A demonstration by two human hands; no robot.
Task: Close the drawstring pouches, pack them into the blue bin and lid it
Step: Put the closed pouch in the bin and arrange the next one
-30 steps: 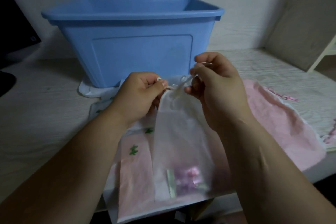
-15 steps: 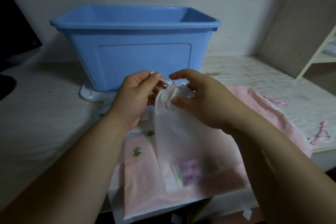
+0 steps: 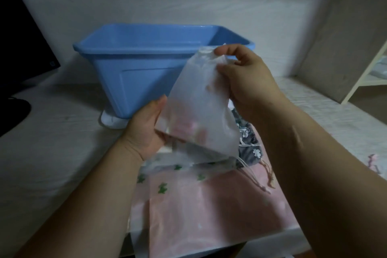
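Nearest, a pink pouch [image 3: 209, 211] lies flat on the table [image 3: 52, 142]; above it the left hand [image 3: 144, 132] grips the frosted pouch [image 3: 199, 107] by its lower corner; the right hand [image 3: 247, 84] pinches its gathered neck; behind stands the open-topped blue bin [image 3: 134, 73].

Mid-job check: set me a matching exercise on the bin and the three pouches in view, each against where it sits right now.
Things:
1. blue bin
2. frosted white pouch
3. grey patterned pouch
4. pink pouch with green prints

Places:
A. flat on the table, nearest the camera
B. held up by the left hand and right hand
C. at the back, open, no lid on
D. on the table, partly hidden behind the held pouch

Pairs: 1-C, 2-B, 3-D, 4-A.
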